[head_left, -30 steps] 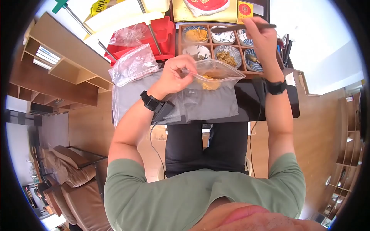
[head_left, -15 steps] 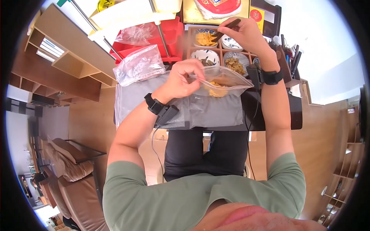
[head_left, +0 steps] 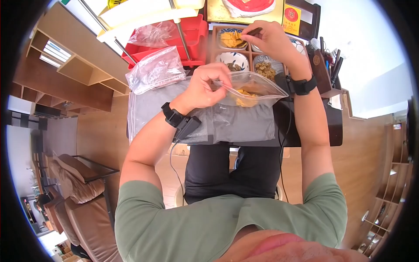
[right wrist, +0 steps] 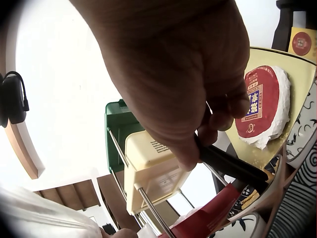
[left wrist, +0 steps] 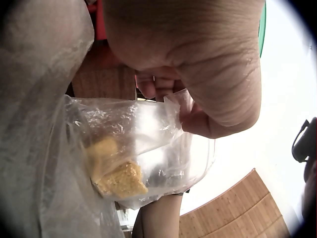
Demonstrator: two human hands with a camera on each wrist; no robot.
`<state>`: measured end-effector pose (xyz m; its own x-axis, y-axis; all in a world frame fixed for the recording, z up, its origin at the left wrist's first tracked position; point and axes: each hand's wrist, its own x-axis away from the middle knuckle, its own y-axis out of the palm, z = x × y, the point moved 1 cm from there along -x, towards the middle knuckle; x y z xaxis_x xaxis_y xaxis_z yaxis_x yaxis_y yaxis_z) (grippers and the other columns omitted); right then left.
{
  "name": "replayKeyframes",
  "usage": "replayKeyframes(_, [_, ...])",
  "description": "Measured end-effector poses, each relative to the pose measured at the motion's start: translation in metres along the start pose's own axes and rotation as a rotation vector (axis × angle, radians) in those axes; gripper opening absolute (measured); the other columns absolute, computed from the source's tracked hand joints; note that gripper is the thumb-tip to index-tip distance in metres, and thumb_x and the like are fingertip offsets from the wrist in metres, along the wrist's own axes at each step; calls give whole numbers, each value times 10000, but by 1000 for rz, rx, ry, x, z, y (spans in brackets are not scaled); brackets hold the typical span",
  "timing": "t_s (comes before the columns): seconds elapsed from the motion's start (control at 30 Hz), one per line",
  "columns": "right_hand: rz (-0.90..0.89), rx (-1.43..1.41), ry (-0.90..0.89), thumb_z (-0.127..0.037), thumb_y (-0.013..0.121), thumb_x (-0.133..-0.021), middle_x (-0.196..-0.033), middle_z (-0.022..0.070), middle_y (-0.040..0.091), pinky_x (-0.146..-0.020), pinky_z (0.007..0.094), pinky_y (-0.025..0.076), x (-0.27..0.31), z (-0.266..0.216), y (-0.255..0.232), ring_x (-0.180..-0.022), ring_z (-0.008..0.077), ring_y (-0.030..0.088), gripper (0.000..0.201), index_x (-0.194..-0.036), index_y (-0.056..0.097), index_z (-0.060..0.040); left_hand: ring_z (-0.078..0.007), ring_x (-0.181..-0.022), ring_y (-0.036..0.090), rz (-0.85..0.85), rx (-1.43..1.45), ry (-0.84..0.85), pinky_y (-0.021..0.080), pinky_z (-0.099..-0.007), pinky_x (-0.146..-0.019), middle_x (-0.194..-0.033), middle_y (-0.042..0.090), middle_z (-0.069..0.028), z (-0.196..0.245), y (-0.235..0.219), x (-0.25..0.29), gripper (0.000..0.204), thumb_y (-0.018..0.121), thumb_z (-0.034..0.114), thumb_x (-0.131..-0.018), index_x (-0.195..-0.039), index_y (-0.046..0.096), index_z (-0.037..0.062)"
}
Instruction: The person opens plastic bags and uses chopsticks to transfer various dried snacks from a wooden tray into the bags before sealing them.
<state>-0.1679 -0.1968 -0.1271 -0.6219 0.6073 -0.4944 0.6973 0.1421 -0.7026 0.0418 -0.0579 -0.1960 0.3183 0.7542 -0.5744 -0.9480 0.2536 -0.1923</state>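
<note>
My left hand (head_left: 207,86) pinches the edge of a clear zip bag (head_left: 267,91) whose mouth gapes. Several yellow pieces (head_left: 245,99) lie inside; the left wrist view shows them as rough chunks (left wrist: 121,179) through the plastic. Between the thumb and fingers of my right hand (head_left: 274,43) are dark, slim tongs (right wrist: 233,166). Their tip reaches into the patterned bowl (head_left: 220,33) at the back left of a wooden divided tray (head_left: 252,56), right at the yellow pieces (head_left: 230,39) there. Whether the tip grips a piece, I cannot tell.
Other bowls in the tray hold brown bits (head_left: 265,70). Left of it stands a red bin (head_left: 198,41) under a cream rack (head_left: 144,17), with a clear bag (head_left: 159,70) in front. A red-labelled round package (right wrist: 262,106) lies behind; a pen holder (head_left: 321,72) stands right.
My right hand has swung left from the tray's right side to the back-left bowl, lowering the tongs to the yellow pieces. The left hand keeps its hold on the bag.
</note>
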Motion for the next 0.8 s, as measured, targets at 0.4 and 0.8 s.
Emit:
replayKeyframes(0.4, [12,83,0,-226,679,-913,-789,175,697,-675,360,520,0,-11,2,-674,299,645,220,-959,740,-19,-148,-844,587,2,-1,6,457,-274,-773,-910,635,-65,2,1,-1,124,630,-86,-744,-793,663,24])
replayKeyframes(0.8, [80,-177,-147,-68,668,-977,-925,23,702,-744,231,502,10,-14,-63,-853,84,621,89,-1014,705,4,-171,-808,615,47,3,16,477,-293,-742,-841,659,-69,3,1,-2,137,617,-92,-725,-778,667,25])
